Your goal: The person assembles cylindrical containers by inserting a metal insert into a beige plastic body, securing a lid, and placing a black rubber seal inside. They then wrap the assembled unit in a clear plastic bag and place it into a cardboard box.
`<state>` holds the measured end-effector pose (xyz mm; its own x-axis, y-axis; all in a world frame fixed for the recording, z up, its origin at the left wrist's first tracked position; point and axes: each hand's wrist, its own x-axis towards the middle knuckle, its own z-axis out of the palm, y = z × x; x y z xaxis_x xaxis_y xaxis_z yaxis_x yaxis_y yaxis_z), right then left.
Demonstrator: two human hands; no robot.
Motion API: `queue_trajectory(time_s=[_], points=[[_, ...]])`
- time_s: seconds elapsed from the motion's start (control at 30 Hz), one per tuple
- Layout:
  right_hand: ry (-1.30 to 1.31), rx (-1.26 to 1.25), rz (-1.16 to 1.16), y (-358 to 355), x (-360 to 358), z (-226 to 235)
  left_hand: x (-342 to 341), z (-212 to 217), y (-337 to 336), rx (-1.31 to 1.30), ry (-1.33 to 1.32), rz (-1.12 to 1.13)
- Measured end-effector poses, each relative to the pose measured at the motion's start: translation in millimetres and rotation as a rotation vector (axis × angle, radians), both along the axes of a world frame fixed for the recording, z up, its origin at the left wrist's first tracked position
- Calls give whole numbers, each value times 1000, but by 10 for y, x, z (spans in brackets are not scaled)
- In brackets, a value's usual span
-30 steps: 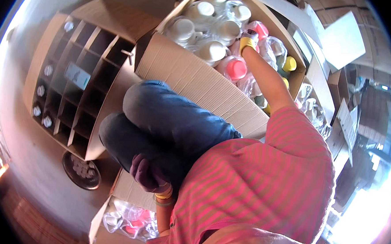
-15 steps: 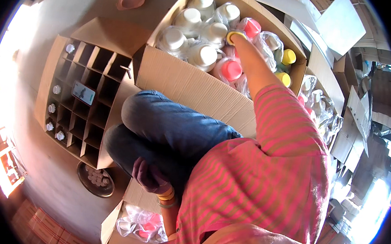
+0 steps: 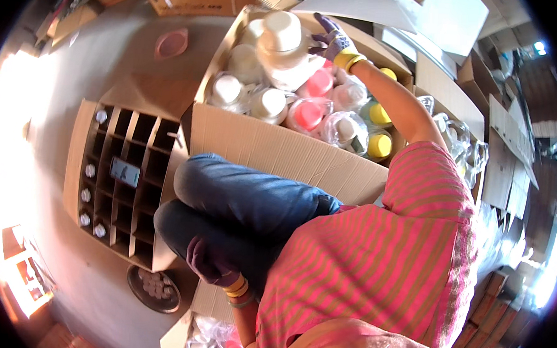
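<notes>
Since the earlier frame, the right hand (image 3: 337,43) has moved from among the packed bottles (image 3: 309,114) to the far side of the carton (image 3: 280,139). A large white-capped bottle (image 3: 283,53) now stands above its neighbours there. The right fingers are spread beside it; contact cannot be confirmed. The left hand (image 3: 212,266) lies on the leg (image 3: 225,225); its grip cannot be determined. The step appears to be shifting bottles; the next move calls for steadying the raised one.

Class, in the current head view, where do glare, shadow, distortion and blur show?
In the head view, glare washes out the far left and lower right edges; there too, shadow darkens compartments of the divided carton; fisheye curvature bends the head view's outer edges; in it, the white-capped bottle beside the right hand looks slightly blurred.
</notes>
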<state>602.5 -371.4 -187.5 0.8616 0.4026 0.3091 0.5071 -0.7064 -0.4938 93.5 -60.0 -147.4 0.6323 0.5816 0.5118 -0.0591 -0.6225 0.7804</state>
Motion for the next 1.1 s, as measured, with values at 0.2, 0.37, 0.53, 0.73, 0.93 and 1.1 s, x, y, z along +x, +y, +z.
queue_trajectory(time_s=[0.2, 0.37, 0.53, 0.73, 0.93, 1.1], points=[[-102, 341, 32, 252, -772, 1011, 228, 28, 51, 184, -99, -79], [-34, 543, 239, 906, -1819, 1890, 309, -30, 61, 188, -98, -59], [159, 874, 676, 1774, -2879, 2007, 286, 11, 196, 188, -90, -35], [220, 853, 1096, 2058, -3367, 1394, 252, -28, 280, 138, -57, -50], [15, 1074, 1214, 1787, -3283, 2136, 110, -13, 375, 109, -32, -29], [31, 720, 1310, 1654, -3167, 1871, 90, 13, 448, 101, -20, -21]])
